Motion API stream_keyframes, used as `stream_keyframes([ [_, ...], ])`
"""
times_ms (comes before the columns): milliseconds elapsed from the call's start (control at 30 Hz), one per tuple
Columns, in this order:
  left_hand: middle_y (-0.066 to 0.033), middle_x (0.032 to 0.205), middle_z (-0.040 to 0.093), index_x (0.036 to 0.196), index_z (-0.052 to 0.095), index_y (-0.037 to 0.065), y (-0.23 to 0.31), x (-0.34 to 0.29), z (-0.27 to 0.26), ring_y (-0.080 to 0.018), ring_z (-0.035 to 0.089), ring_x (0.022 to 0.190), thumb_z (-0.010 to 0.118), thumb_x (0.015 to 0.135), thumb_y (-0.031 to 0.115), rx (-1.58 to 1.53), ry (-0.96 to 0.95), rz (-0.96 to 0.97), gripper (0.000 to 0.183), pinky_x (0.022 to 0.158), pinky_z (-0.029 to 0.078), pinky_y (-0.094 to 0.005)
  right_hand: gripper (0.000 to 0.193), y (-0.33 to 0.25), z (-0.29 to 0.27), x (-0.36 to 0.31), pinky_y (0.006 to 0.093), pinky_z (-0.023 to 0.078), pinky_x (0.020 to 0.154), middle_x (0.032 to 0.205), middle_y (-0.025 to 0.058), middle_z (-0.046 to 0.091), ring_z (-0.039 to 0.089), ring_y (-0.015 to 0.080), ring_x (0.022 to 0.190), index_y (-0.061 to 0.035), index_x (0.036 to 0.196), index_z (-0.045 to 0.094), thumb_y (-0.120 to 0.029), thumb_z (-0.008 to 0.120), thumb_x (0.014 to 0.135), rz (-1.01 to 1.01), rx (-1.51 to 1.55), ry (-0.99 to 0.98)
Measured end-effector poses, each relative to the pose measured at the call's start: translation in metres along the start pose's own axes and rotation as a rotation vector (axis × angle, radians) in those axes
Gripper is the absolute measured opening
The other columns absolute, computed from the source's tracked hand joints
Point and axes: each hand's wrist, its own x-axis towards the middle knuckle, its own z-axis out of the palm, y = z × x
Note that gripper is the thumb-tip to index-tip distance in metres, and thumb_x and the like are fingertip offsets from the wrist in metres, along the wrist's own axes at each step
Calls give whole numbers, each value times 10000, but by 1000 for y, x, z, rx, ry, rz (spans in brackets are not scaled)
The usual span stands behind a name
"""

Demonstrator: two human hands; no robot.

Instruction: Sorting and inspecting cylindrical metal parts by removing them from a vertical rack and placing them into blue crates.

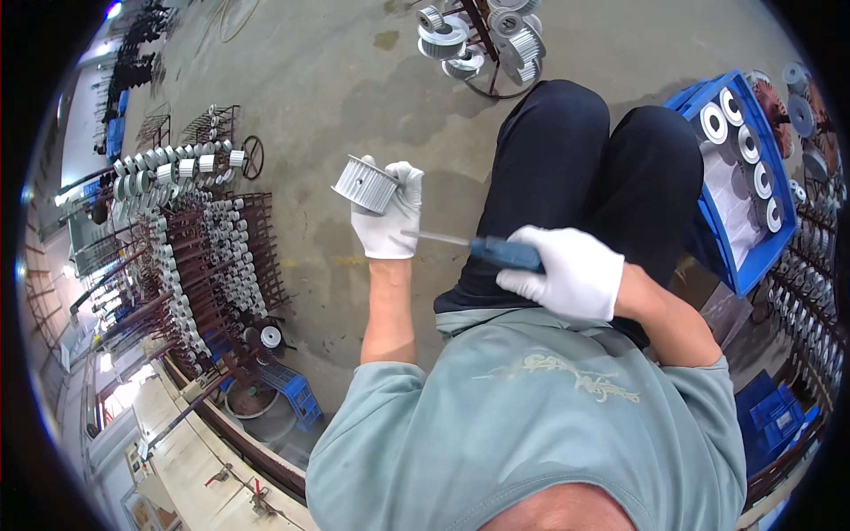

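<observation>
In a white glove, my left hand [387, 217] is closed round a silver toothed pulley [366, 184], held out over the floor to the left of my knees. The pulley has straight teeth along its rim, flanges at its edges and a small dark hole in the toothed face. My right hand [575, 270], gloved too, grips the blue handle of a screwdriver [506, 253] above my lap. The slim metal shaft points left, its tip near the wrist of my left glove; whether it touches the glove I cannot tell.
At my right stands a blue crate [753, 265] with several pulleys along its side. Ahead, more pulleys hang on a rack [482, 40]. Rusty racks [204, 257] full of small pulleys fill the left. A blue plastic crate [297, 394] sits on the floor behind at the left.
</observation>
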Motion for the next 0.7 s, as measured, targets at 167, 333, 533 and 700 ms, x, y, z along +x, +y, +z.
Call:
stream_keyframes([
  [167,-193,1137,598,1257,569,113,1,2,-17,-371,594,1054,431,914,75,133,33,59,372,1024,485,-507,214,-10,-1,-1,360,497,631,775,104,649,627,292,652,-34,967,586,-185,679,847,89,45,104],
  [333,-193,1133,583,1227,582,119,3,-5,-4,-359,574,1049,409,901,63,200,99,31,373,992,491,-505,216,-12,4,0,366,499,630,779,103,652,628,306,655,-40,970,586,-166,693,831,118,1,156],
  [533,-202,1165,568,1303,508,53,-7,19,13,-342,544,1050,431,724,22,54,-258,-33,585,1009,400,-522,241,2,17,-22,405,520,630,830,139,657,642,356,684,-61,965,593,-286,612,882,63,-200,93],
  [700,-229,1185,564,1316,470,-66,6,15,48,-327,534,1083,475,729,108,403,-130,-14,612,1061,351,-507,444,35,45,-36,393,514,613,1044,187,620,624,371,815,-16,1082,567,-380,649,840,33,-277,86],
])
